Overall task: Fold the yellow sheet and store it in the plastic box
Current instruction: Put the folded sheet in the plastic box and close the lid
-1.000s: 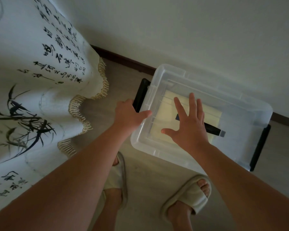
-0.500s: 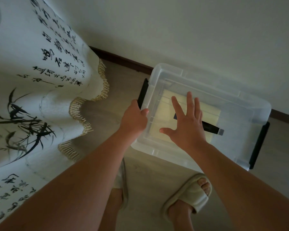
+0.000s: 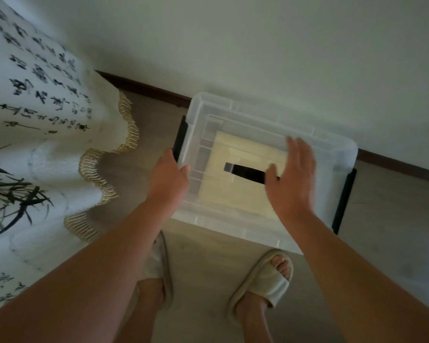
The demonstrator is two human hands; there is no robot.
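Most steps done: yellow sheet [image 3: 233, 194] folded inside the lidded plastic box [image 3: 233, 226], between our hands.
Left hand [image 3: 169, 175] grips its latch end; right hand [image 3: 291, 179] flat, fingers straight, over the lid [image 3: 328, 151]; we judge only latching remains.

White wall [image 3: 258, 45], dark baseboard [image 3: 144, 88], pale floor [image 3: 394, 219], fringed calligraphy cloth [image 3: 47, 120]

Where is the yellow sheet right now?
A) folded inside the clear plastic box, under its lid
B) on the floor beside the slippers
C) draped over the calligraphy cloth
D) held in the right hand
A: the folded yellow sheet shows through the clear lid of the plastic box, and the right hand is spread open over that lid, holding nothing.
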